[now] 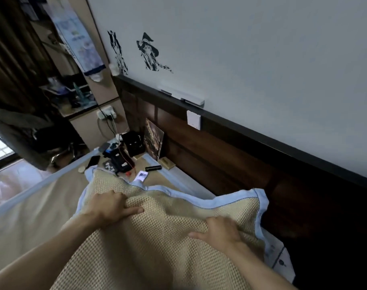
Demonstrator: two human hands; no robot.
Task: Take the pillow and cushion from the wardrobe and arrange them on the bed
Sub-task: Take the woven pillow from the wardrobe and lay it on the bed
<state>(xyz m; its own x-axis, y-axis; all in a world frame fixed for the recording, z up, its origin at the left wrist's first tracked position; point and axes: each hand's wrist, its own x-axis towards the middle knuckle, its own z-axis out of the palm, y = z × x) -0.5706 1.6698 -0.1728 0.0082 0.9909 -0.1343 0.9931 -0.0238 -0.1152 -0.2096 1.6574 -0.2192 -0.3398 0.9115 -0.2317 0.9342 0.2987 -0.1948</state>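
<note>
A large pillow [163, 233] with a tan woven mesh cover and a light blue fabric border lies on the bed [32, 210], its far edge towards the dark wooden headboard [230, 160]. My left hand [109, 208] rests on its upper left part, fingers curled into the mesh and bunching it. On the right side, my right hand [218, 231] presses the cover, fingers bent and gripping the weave. A white patterned cloth [280, 260] shows under the pillow's right corner. No cushion or wardrobe is in view.
At the head of the bed lie a phone [93, 161], a black bag with cables [119, 162], a black cylinder [153, 168], a small white device [141, 176] and a picture [154, 139] leaning on the headboard. A wall switch [193, 119], shelves [73, 95] and a chair [59, 147] stand left.
</note>
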